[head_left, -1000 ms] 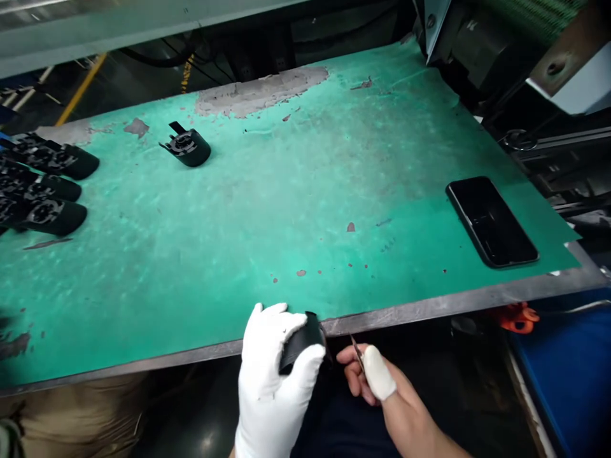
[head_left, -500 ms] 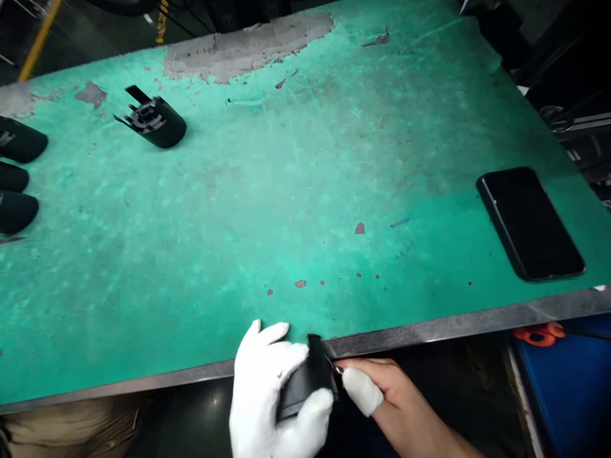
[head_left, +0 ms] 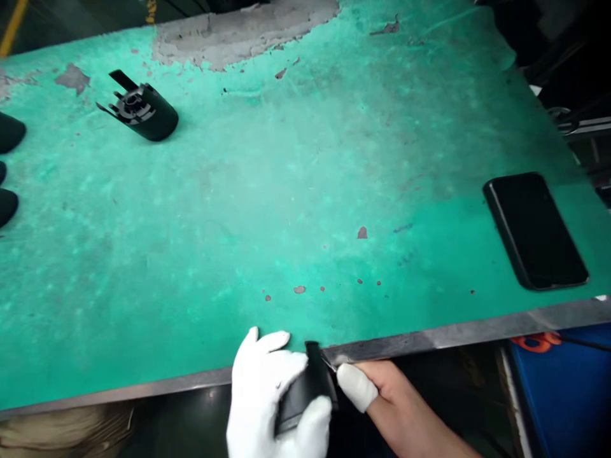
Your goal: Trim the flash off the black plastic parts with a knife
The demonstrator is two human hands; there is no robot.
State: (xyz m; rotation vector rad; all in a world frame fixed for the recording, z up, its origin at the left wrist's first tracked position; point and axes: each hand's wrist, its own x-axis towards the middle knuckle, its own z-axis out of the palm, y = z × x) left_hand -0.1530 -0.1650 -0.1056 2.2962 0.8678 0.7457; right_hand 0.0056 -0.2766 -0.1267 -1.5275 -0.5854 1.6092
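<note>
My left hand (head_left: pixel 260 401), in a white glove, is closed around a black cylindrical plastic part (head_left: pixel 305 394) at the table's front edge. A flat tab sticks up from that part's far end. To the right of it, my right hand (head_left: pixel 377 385) is bare but for a white cover on the thumb. It pinches a thin metal tool (head_left: pixel 330 365) whose tip points at the part's right side. Most of the tool is hidden by the fingers, so its kind does not show. I cannot tell whether the tip touches the part.
A similar black part with prongs (head_left: pixel 150 113) stands on the worn green tabletop (head_left: pixel 267 191) at the back left. Several dark parts (head_left: pixel 8 133) are cut off at the left edge. A black phone (head_left: pixel 537 230) lies at right. Below the metal edge are orange handles (head_left: pixel 537 342) over a blue surface (head_left: pixel 568 388).
The view has shifted slightly, so the parts at left sit farther left. Both hands keep their hold on the black part and the metal tool, almost in the same place.
</note>
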